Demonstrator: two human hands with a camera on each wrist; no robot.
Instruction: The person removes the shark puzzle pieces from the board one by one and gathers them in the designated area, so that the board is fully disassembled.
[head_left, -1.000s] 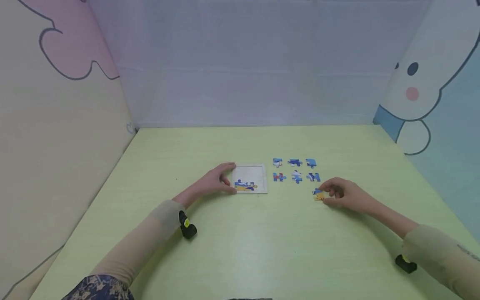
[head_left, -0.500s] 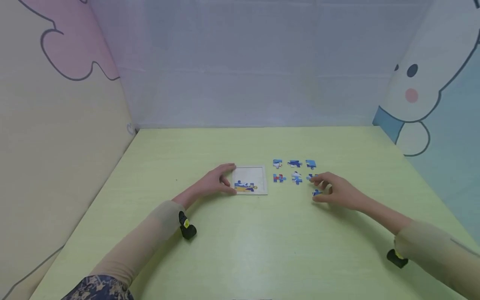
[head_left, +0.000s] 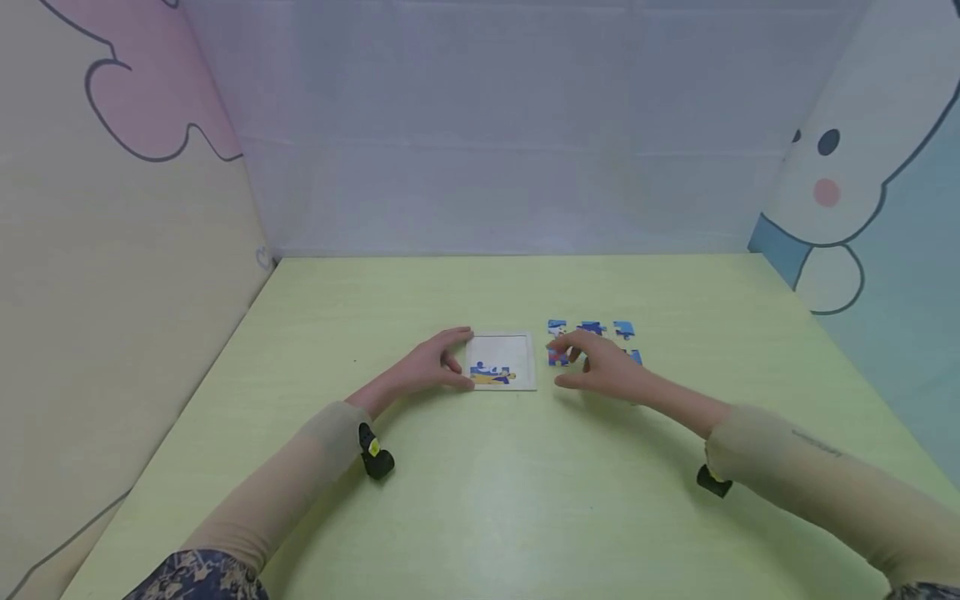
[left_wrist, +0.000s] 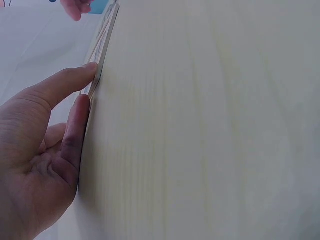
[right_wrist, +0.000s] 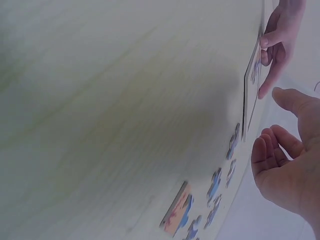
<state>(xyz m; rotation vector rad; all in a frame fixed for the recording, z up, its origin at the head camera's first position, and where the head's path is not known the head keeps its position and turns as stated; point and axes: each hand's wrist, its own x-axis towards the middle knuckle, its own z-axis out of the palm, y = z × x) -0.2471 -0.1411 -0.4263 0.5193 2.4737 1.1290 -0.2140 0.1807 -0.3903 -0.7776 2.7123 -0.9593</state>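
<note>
My left hand holds the left side of a white square puzzle tray, thumb at the near corner and fingertip at the far one. A few joined blue, white and yellow jigsaw pieces lie along the tray's near left part. My right hand hovers over the loose pieces, thumb and fingers apart, nothing between them. Right by its fingertips is a red-and-blue jigsaw piece. In the right wrist view, a yellow-orange and blue piece lies on the table, nearest that camera; the hand mostly hides it in the head view.
Loose blue pieces form a row at the back, right of the tray; my right hand covers parts of the nearer row. Pale wood-grain table surrounds everything. A white curtain and printed side walls enclose it.
My right hand has left the yellow-and-blue piece and moved left over the nearer row, to the red-and-blue piece. My left hand stays at the tray.
</note>
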